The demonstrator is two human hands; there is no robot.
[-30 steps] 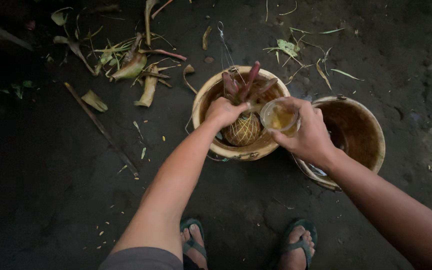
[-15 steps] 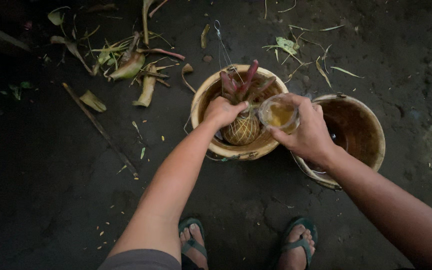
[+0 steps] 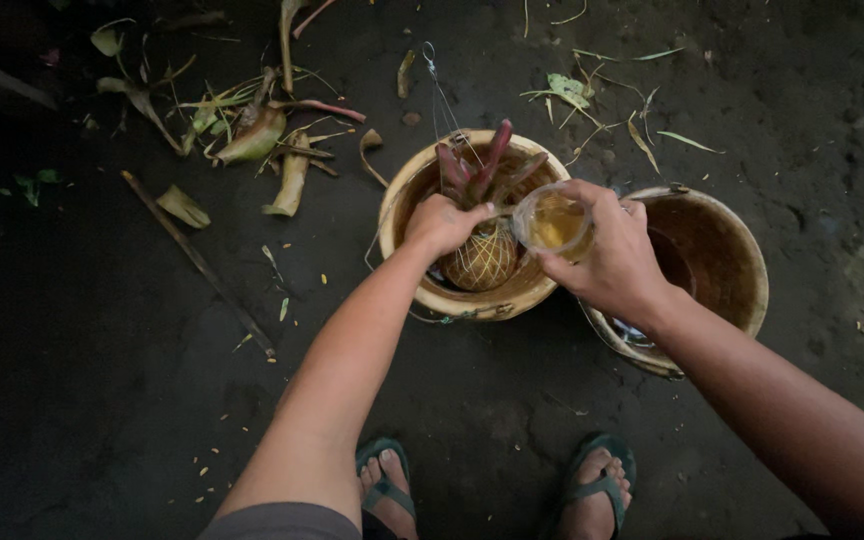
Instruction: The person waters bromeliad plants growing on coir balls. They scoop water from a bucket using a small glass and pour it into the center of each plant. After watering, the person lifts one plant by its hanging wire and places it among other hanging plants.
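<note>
Left hand (image 3: pixel 442 222) grips my plant (image 3: pixel 480 215); right hand (image 3: pixel 607 255), at three o'clock, clasps a cup (image 3: pixel 554 222) whose liquid I'd judge could spill if tipped.

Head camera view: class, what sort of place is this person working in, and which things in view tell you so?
Probably an outdoor yard or garden work spot: bare dark ground, scattered cut leaves, and two worn pots, the left pot holding a plant over a string-wrapped root ball.

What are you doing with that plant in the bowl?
A person stands over two round tan pots on dark ground. The left hand grips a red-leaved plant with a string-wrapped root ball in the nearer pot. The right hand holds a clear cup of yellowish liquid over it.
</note>
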